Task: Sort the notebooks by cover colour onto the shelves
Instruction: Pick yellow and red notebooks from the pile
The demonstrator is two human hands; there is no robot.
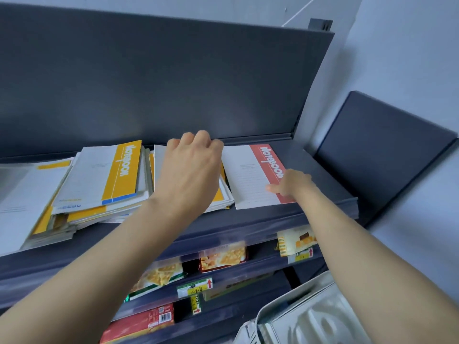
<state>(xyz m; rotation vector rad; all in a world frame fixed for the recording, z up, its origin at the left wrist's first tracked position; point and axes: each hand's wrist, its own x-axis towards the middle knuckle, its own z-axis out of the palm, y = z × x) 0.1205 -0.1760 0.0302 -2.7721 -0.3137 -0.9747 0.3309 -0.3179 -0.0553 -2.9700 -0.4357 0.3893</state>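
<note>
Fingers (273, 187) of the right hand (291, 183) pinch the red notebook (248, 175); just left of it, the left hand (191, 170) curls over the yellow notebook pile (160, 160).

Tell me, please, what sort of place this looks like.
Probably a shop aisle, or a mock-up of one: dark tiered shelving, price tags clipped along the lower shelf edges, and snack packets displayed beneath the notebooks.

The dark top shelf (320, 170) bears yellow notebook stacks (119, 175) and one red notebook (248, 175).
</note>
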